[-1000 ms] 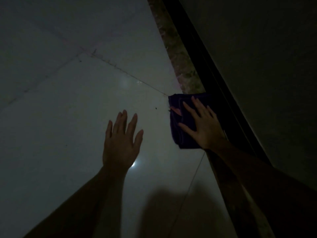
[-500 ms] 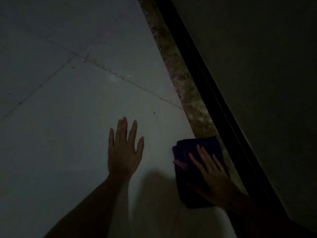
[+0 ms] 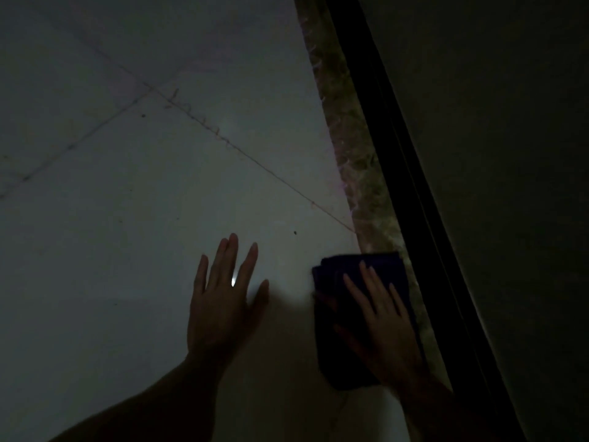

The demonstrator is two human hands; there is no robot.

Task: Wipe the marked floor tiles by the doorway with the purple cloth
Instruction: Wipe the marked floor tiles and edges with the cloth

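Right hand point(image 3: 387, 327) flat, fingers spread, pressing purple cloth point(image 3: 342, 317) onto floor tile point(image 3: 159, 250) at stone threshold point(image 3: 360, 167) edge. Cloth's long axis along threshold. Left hand point(image 3: 223, 301) open, bracing beside. Pencil-like marks point(image 3: 204, 122) lie ahead, far-left.

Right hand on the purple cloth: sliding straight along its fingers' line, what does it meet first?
Probably the mottled threshold strip: the right hand presses the purple cloth beside it, fingers pointing along it.
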